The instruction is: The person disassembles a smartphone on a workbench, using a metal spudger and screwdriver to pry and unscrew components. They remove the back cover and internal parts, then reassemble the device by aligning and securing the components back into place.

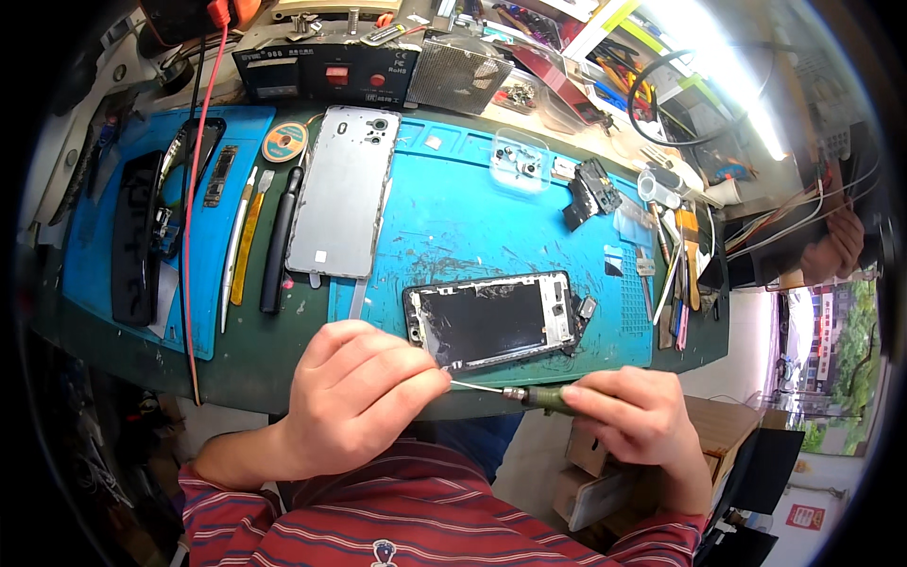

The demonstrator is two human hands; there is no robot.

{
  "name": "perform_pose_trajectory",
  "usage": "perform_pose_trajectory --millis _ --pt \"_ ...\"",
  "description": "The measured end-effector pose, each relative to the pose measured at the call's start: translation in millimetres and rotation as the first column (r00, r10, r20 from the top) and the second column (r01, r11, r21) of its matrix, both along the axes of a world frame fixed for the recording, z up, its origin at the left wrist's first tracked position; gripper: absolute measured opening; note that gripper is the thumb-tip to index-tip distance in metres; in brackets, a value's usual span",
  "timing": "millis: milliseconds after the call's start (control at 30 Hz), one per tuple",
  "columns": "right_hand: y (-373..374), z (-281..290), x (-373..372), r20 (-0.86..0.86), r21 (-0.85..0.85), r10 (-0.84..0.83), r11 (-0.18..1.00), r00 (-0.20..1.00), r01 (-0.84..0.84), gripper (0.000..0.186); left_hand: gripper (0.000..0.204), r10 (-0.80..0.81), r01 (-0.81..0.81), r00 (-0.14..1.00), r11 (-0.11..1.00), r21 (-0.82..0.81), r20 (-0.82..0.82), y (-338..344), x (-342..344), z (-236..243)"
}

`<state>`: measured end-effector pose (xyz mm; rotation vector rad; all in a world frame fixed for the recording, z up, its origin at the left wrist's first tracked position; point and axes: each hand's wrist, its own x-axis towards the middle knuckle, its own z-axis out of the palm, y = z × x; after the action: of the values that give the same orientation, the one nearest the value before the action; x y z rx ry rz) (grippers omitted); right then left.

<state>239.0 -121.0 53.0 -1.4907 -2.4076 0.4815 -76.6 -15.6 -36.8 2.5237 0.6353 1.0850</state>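
My right hand grips a green-handled tool with a metal collar and a thin pale shaft pointing left; whether it ends in a blade or a driver bit is too small to tell. My left hand is closed, its fingertips meeting at the shaft's tip; anything pinched in them is hidden. Just beyond both hands lies an opened phone frame with a black inner panel, on the blue repair mat. A small dark part sits at the frame's right end. The grey phone back cover rests farther left.
Left of the cover lie a black pen-like tool, a yellow-handled tool and a solder spool. A red cable crosses the left mat. A clear box and black phone parts stand behind; brushes and tweezers crowd the right.
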Motion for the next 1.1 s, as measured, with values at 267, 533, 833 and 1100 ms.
perform_pose_trajectory --millis 267,533,833,1100 --pt "-39 -9 -16 -0.353 -0.276 -0.095 0.961 0.931 -0.007 0.061 0.019 -0.035 0.025 0.997 0.990 0.137 0.065 -16 -7 -5" --pt "-71 1 5 -0.379 -0.349 -0.319 0.919 0.868 0.185 0.057 0.017 0.202 -0.198 0.974 0.979 -0.048 0.107 1 -36 13" --pt "-61 -15 6 0.038 0.210 -0.500 0.850 0.865 0.483 0.060 0.019 -0.570 0.556 0.803 0.614 -0.559 0.173 -40 -4 25" --pt "-54 -32 12 0.085 0.282 -0.527 0.826 0.845 0.487 0.062 0.101 -0.002 -0.049 0.970 0.978 -0.202 -0.245 -3 18 12"
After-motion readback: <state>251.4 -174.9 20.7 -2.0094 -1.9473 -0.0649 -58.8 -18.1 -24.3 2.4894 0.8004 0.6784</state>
